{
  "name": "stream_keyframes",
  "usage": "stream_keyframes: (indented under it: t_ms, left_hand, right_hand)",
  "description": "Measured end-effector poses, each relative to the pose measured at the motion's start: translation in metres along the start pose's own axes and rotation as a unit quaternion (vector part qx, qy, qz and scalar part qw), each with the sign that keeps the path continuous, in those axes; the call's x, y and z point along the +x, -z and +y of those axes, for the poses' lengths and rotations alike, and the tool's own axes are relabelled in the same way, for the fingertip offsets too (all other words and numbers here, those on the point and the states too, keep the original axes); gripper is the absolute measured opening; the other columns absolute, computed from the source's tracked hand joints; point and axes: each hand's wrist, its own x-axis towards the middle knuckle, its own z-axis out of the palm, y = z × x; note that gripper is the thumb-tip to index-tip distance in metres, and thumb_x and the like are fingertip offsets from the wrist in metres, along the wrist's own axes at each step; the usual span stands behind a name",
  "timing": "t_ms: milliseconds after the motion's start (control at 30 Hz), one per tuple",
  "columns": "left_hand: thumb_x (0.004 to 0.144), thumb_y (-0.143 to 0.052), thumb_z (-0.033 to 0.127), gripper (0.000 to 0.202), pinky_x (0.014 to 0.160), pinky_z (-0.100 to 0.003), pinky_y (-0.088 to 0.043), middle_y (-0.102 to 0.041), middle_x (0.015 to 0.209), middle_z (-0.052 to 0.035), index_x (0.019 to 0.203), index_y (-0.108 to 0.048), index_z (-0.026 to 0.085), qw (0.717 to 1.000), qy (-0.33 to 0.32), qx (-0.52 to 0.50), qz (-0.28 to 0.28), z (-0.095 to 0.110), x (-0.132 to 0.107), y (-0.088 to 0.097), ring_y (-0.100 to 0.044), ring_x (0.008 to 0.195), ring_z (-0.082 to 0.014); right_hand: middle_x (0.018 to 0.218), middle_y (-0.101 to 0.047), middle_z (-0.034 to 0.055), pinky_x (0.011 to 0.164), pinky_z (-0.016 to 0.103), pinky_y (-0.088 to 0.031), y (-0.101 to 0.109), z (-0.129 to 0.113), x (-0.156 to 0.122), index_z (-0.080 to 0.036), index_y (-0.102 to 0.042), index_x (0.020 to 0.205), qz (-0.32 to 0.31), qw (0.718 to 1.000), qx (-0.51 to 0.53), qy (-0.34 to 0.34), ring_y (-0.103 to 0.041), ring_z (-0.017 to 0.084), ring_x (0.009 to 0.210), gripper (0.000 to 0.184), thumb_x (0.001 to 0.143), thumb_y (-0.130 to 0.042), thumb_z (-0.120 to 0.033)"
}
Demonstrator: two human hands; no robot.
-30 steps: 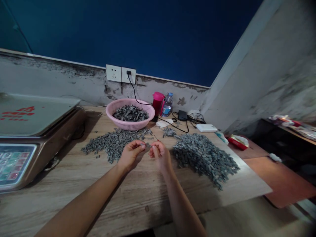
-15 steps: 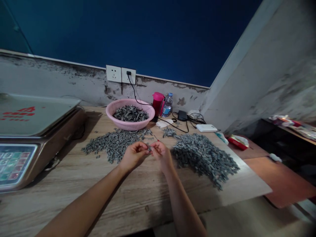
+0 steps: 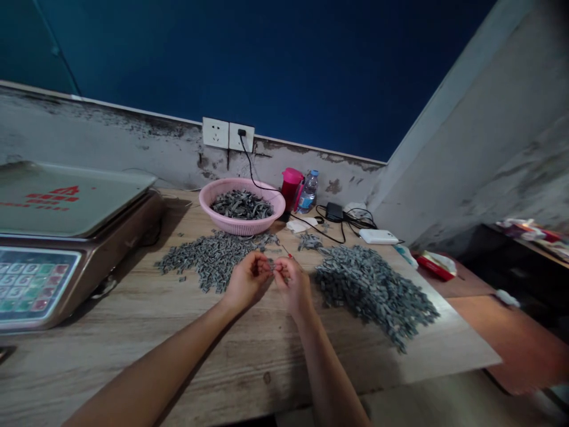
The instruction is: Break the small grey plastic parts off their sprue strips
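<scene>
Over the middle of the wooden table (image 3: 213, 362), my left hand (image 3: 246, 280) and my right hand (image 3: 293, 284) meet at the fingertips. Between them is a small grey piece (image 3: 272, 267), pinched by both hands and largely covered by the fingers. Beyond my right hand lies a thin tool with a red end (image 3: 290, 255); its kind is too small to make out. A heap of small grey pieces (image 3: 208, 258) spreads by my left hand. To the right of my right hand is a larger heap of similar grey pieces (image 3: 373, 290).
A pink plastic basket (image 3: 242, 225) with dark grey strips stands behind the left heap. A weighing scale (image 3: 89, 237) occupies the left. Toward the back are a red cup (image 3: 291, 185), a water bottle (image 3: 308, 193), a black adapter (image 3: 334, 212) with cables, and a white device (image 3: 377, 236).
The view has shifted slightly, so everything sits a little further right. My hands stay together at the fingertips, with only small finger movements around the grey piece.
</scene>
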Motion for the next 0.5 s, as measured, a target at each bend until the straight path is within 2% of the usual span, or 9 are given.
stream_keyframes:
  t_ms: [133, 400, 500]
  left_hand:
    - [0.067, -0.063, 0.018, 0.026, 0.068, -0.023, -0.044, -0.058, 0.076, 0.0003, 0.091, -0.053, 0.017, 0.998, -0.012, 0.055, -0.005, -0.0056, -0.0004, 0.0023, -0.056, 0.070, -0.0118]
    - [0.063, -0.065, 0.017, 0.024, 0.067, -0.022, -0.044, -0.057, 0.072, 0.0010, 0.085, -0.054, 0.016, 0.999, 0.026, -0.021, -0.022, -0.0068, 0.0020, 0.0014, -0.056, 0.067, -0.0112]
    - [0.064, -0.063, 0.015, 0.022, 0.065, -0.022, -0.043, -0.057, 0.072, 0.0010, 0.085, -0.054, 0.015, 0.999, 0.028, -0.011, -0.029, -0.0103, 0.0019, 0.0014, -0.055, 0.066, -0.0109]
  right_hand:
    - [0.077, -0.061, 0.0038, 0.068, 0.026, -0.050, -0.0025, 0.0060, -0.0016, -0.016, -0.055, 0.105, -0.012, 1.000, -0.021, 0.002, -0.060, 0.017, 0.073, 0.032, 0.074, -0.048, -0.013]
    - [0.076, -0.061, 0.0035, 0.070, 0.026, -0.049, -0.0003, 0.0061, -0.0006, -0.015, -0.051, 0.114, -0.054, 0.997, -0.050, 0.014, -0.059, 0.016, 0.071, 0.039, 0.075, -0.046, -0.011]
    - [0.075, -0.060, 0.0032, 0.069, 0.025, -0.049, 0.0002, 0.0056, -0.0007, -0.014, -0.050, 0.116, -0.062, 0.996, -0.062, 0.021, -0.058, 0.016, 0.069, 0.042, 0.075, -0.045, -0.009]
